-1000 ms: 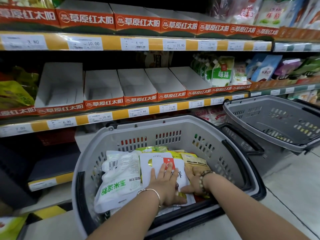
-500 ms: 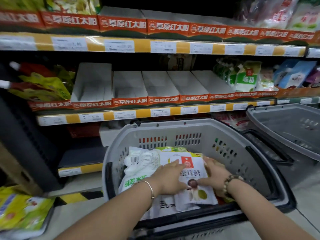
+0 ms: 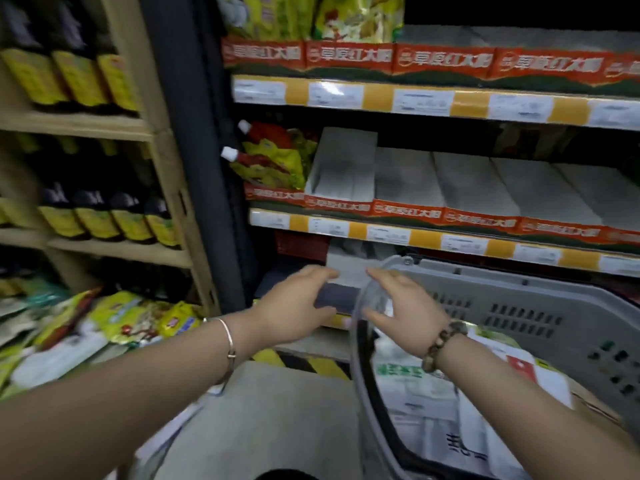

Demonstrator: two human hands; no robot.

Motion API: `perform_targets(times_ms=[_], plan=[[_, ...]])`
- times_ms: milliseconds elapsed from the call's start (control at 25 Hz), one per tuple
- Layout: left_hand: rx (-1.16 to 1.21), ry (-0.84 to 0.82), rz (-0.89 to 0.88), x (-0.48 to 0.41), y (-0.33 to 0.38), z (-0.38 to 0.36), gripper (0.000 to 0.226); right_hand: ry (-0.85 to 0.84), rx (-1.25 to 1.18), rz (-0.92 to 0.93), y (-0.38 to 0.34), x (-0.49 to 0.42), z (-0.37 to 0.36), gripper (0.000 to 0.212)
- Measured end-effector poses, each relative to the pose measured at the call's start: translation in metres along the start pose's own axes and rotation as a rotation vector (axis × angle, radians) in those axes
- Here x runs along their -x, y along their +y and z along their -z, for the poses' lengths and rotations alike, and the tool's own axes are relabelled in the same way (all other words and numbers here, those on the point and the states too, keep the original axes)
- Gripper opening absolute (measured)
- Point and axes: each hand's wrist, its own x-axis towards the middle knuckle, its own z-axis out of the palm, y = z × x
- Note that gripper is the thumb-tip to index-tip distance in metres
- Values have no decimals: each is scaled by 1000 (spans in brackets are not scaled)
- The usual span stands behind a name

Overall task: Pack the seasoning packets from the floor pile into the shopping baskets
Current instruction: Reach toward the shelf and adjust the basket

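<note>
A grey shopping basket point(image 3: 540, 292) stands at the lower right and holds several white and green seasoning packets point(image 3: 412, 382). A pile of yellow, green and white seasoning packets point(image 3: 104, 327) lies on the floor at the left. My left hand point(image 3: 298, 306) hovers in the air left of the basket rim with loosely bent fingers and holds nothing. My right hand point(image 3: 405, 306) is above the basket's left rim, fingers spread and empty. Both hands point towards the shelf. The image is motion-blurred.
Store shelves point(image 3: 433, 237) with orange-fronted white display boxes point(image 3: 408, 188) rise behind the basket. A wooden rack of dark sauce bottles point(image 3: 97, 216) stands at the left, beyond a dark upright post point(image 3: 197, 150). Grey floor point(image 3: 277, 410) lies between pile and basket.
Both hands have let go of the packets in the basket and lifted out towards the left. The view has swung left, bringing the floor pile and bottle rack into sight.
</note>
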Motion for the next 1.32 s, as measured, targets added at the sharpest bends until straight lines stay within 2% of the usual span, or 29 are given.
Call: perform_targets(times_ms=[200, 320, 480, 680, 960, 1120, 1240, 1320], plan=[[-61, 174, 238, 76, -76, 58, 59, -139, -26, 243, -93, -58, -53, 64], [-73, 264, 404, 136, -112, 71, 54, -157, 0, 414, -147, -72, -85, 62], [-63, 312, 618, 223, -141, 75, 52, -251, 14, 592, -218, -69, -134, 60], [-72, 319, 834, 331, -163, 70, 54, -433, 12, 703, -284, -37, -200, 60], [55, 501, 1169, 452, -195, -7, 52, -727, 1, 670, -329, 30, -304, 61], [110, 482, 1291, 504, -206, -68, 51, -889, 55, 731, -351, 76, -365, 59], [135, 512, 1368, 539, -200, -105, 38, -1003, 95, 875, -367, 114, -403, 58], [171, 426, 1447, 564, -188, -129, 16, -1077, 134, 962, -377, 141, -423, 59]])
